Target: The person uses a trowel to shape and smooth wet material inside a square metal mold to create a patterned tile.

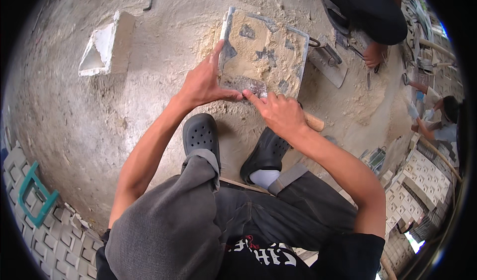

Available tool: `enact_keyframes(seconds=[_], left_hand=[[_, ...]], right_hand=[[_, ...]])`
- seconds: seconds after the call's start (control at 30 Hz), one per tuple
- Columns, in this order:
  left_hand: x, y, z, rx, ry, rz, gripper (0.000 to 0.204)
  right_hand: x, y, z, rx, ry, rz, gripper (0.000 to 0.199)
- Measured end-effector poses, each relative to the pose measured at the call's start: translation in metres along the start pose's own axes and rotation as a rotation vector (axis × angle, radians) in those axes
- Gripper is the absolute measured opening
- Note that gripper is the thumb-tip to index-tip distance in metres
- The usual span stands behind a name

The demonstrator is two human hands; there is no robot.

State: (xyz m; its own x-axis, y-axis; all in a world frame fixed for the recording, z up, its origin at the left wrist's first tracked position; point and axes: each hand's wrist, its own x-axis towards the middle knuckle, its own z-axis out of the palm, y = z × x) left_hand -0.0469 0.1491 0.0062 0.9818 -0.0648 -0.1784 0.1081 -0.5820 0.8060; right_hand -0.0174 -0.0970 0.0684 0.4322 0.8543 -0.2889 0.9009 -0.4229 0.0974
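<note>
Tan powder (246, 57) is probably being levelled, left hand (202, 82) splayed near-left, right hand (284, 113) clamping a wooden handle (314, 122), next needing even strokes.

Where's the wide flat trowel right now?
In the head view, the wide flat trowel lies on the floor right of centre, beside the right edge of the powder-covered tray and left of the co-worker's hand.
</note>
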Motion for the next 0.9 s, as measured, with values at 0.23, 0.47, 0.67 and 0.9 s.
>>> enact_keyframes(seconds=[0.23, 0.47, 0.67, 0.9], left_hand=[[-0.002, 0.0, 0.003, 0.025, 0.038, 0.031, 0.141], [0.008, 0.004, 0.004, -0.072, 0.03, -0.117, 0.126], [0.013, 0.006, 0.004, -0.088, 0.061, -0.144, 0.119], [0.017, 0.005, 0.006, -0.072, 0.111, -0.18, 0.119]], right_hand=[[0.004, 0.005, -0.003, 0.053, -0.002, -0.006, 0.061], [0.02, 0.031, -0.002, 0.115, -0.017, -0.012, 0.064], [0.027, 0.038, -0.006, 0.088, -0.022, -0.008, 0.062], [0.032, 0.044, -0.005, 0.087, -0.038, -0.001, 0.057]])
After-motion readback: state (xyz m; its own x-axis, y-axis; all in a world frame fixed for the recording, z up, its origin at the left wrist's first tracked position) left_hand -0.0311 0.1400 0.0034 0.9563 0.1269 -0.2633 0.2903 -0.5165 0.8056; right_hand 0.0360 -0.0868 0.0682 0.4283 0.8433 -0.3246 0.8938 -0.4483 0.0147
